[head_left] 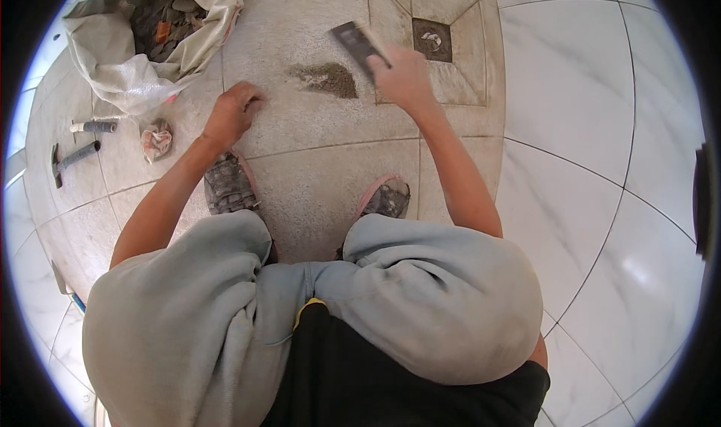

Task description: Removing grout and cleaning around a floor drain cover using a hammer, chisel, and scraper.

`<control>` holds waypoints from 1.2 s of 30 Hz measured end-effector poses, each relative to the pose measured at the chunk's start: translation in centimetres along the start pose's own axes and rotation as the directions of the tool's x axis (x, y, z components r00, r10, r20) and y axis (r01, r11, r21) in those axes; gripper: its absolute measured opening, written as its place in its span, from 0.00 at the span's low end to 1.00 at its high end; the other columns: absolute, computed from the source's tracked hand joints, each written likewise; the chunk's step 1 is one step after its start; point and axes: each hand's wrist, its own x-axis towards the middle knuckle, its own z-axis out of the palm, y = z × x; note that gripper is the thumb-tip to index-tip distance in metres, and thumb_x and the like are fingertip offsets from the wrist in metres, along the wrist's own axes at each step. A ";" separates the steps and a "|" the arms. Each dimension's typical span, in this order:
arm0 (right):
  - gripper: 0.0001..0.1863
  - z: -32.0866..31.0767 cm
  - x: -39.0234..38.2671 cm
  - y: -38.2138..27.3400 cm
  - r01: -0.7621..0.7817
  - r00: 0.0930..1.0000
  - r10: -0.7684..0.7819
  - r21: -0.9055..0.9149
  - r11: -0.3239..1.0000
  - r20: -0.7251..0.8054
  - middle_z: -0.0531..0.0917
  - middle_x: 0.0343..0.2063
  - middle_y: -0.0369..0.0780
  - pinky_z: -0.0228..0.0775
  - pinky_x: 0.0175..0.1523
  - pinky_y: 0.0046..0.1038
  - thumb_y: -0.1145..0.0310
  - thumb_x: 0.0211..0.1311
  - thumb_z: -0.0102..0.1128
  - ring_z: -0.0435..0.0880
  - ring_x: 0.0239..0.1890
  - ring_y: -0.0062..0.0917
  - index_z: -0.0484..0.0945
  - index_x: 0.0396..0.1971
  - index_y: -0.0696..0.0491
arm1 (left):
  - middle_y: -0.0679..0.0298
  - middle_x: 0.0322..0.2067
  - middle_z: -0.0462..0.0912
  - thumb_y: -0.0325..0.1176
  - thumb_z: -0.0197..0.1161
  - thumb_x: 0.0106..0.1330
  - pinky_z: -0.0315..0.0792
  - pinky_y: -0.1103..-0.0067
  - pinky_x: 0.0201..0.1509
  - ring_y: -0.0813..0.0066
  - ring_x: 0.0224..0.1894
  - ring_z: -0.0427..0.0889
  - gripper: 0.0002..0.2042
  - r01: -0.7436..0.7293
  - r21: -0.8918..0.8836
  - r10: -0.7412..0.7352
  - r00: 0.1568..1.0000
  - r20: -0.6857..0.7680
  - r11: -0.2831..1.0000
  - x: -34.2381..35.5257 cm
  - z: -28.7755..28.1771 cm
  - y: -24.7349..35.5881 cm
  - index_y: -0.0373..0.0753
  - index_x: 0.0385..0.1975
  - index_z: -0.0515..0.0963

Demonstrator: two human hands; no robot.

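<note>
My right hand (405,79) grips a dark, flat rectangular piece (356,44) with a pale edge, tilted over the floor; its exact kind is unclear. A small heap of grey-brown sandy debris (330,79) lies on the dusty tiles to the left of this hand. My left hand (234,115) is low over the floor, on the near left side of the heap. Its fingers are curled and slightly blurred, and whatever may be inside them is hidden. Just beyond my right hand, a square floor drain (432,40) sits within bordered tiles.
An open whitish sack (113,59) full of broken rubble stands at the far left. Nearer lie a crumpled plastic bag (156,140), a hammer (76,154) and a short black-handled tool (95,126). My shoes (229,183) rest below my hands. Glossy white marbled tiles (571,74) cover the right side.
</note>
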 end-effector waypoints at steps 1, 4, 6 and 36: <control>0.08 -0.1 -0.3 0.7 -0.006 1.000 0.006 -0.014 1.000 -0.004 0.81 0.29 0.52 0.74 0.41 0.46 0.68 0.61 0.55 0.81 0.36 0.52 0.81 0.33 0.55 | 0.53 0.41 0.80 0.27 0.68 0.58 0.75 0.66 0.48 0.54 0.43 0.80 0.11 -0.056 -0.006 0.056 0.998 0.032 0.998 0.7 0.5 0.7 0.37 0.40 0.79; 0.06 1.9 -1.9 3.2 -0.144 0.975 0.116 -0.137 0.980 -0.192 0.82 0.32 0.51 0.74 0.42 0.46 0.70 0.60 0.55 0.81 0.37 0.50 0.79 0.32 0.57 | 0.51 0.57 0.74 0.32 0.65 0.64 0.67 0.63 0.64 0.49 0.60 0.73 0.21 -0.150 0.211 0.176 0.978 -0.108 0.966 1.9 1.8 2.1 0.38 0.56 0.74; 0.07 5.3 -3.8 1.2 -0.047 0.979 -0.001 -0.233 0.971 -0.202 0.80 0.34 0.50 0.74 0.44 0.46 0.71 0.59 0.56 0.81 0.40 0.49 0.77 0.35 0.57 | 0.50 0.63 0.67 0.36 0.63 0.67 0.59 0.62 0.71 0.48 0.66 0.64 0.26 -0.119 0.281 0.154 0.982 -0.107 0.952 2.5 2.6 2.4 0.37 0.63 0.66; 0.10 10.8 -5.6 1.2 -0.449 0.852 0.482 0.761 0.469 0.206 0.80 0.21 0.35 0.71 0.26 0.25 0.69 0.67 0.58 0.79 0.22 0.19 0.80 0.37 0.61 | 0.41 0.66 0.65 0.37 0.45 0.77 0.50 0.60 0.76 0.43 0.70 0.62 0.25 -0.203 -0.256 0.141 0.960 -0.242 0.945 7.9 9.8 9.5 0.28 0.68 0.59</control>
